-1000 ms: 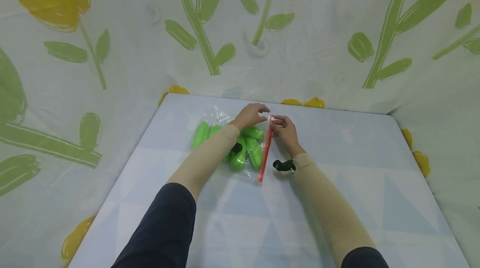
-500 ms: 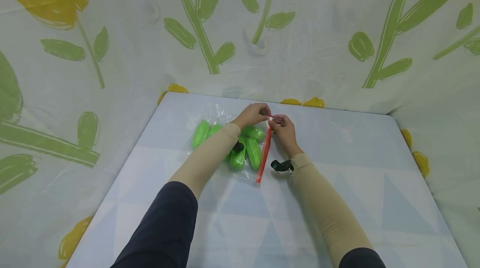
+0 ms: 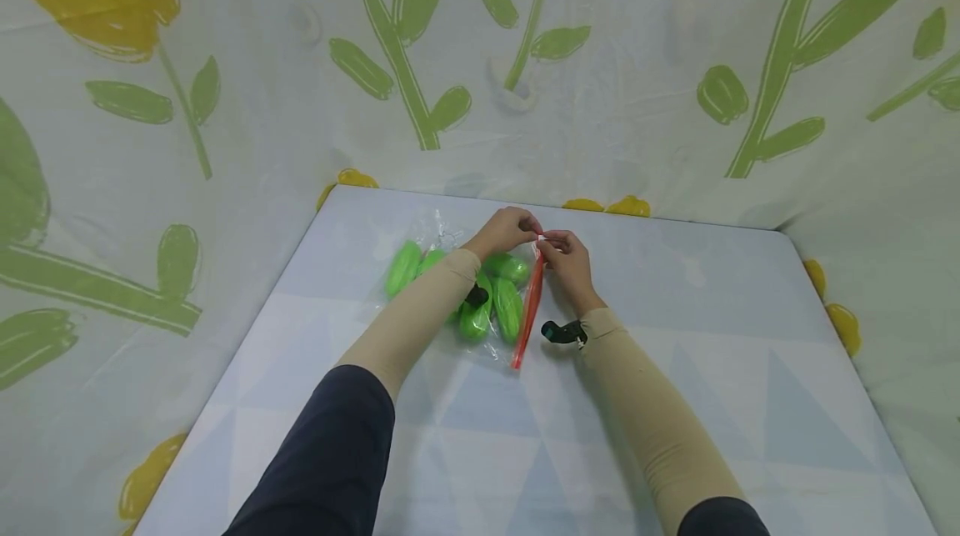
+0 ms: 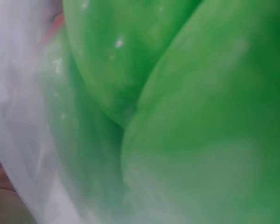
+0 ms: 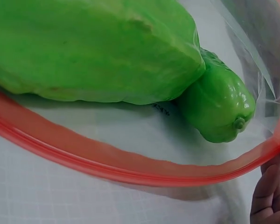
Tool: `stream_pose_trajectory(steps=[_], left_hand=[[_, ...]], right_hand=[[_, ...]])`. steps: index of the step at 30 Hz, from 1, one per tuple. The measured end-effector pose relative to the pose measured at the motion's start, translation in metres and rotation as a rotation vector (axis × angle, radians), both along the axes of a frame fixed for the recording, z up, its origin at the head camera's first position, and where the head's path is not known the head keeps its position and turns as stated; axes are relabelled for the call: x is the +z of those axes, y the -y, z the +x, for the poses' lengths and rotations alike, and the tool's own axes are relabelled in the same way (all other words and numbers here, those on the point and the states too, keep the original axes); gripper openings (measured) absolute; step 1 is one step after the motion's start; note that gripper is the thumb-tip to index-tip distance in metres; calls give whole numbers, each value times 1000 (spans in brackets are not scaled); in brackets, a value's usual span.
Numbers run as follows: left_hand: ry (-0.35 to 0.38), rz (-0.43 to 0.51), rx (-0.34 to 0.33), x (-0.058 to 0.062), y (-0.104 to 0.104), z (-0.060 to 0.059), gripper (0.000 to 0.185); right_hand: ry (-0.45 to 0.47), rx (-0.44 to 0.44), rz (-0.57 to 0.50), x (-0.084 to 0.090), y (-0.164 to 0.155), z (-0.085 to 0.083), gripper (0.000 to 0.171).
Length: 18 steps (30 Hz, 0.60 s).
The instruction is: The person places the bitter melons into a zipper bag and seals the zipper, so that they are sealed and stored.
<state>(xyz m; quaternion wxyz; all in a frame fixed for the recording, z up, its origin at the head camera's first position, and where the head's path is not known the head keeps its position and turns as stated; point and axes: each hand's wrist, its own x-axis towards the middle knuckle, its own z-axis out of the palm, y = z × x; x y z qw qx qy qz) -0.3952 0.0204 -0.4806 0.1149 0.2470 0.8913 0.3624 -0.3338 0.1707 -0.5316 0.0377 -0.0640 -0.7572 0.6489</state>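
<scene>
A clear zip bag (image 3: 491, 350) with a red zip strip (image 3: 533, 294) along its right side lies near the far part of the table. Several green, gourd-like vegetables (image 3: 508, 308) are inside it; in the right wrist view one is large and ridged, and a smaller one (image 5: 224, 105) ends in a stem nub. My left hand (image 3: 504, 232) reaches over the bag and pinches the far end of the strip. Close beside it, my right hand (image 3: 572, 269) pinches the same end from the right. Green vegetables (image 4: 200, 116) behind plastic fill the left wrist view. My left forearm hides part of the bag.
The white table (image 3: 675, 403) has pale blue triangles. A curtain (image 3: 615, 119) printed with green leaves and yellow flowers rises behind the far edge and along both sides. Dark camera mounts (image 3: 564, 333) sit at the wrists.
My left hand, earlier just short of the strip with parted fingers, has come right and now pinches its far end. My right hand has shifted slightly left. The strip's near end moved slightly left.
</scene>
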Motion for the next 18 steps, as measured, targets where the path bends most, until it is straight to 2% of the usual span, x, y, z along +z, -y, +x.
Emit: stream_pose_trajectory(steps=[12,18], left_hand=[[-12,-40,4,0,-1,-2,14],[-9,-49,9,1,0,-4,13]], right_hand=[[29,-9,-74,0,2,-2,31],[63,-12,-59,2,6,1,25]])
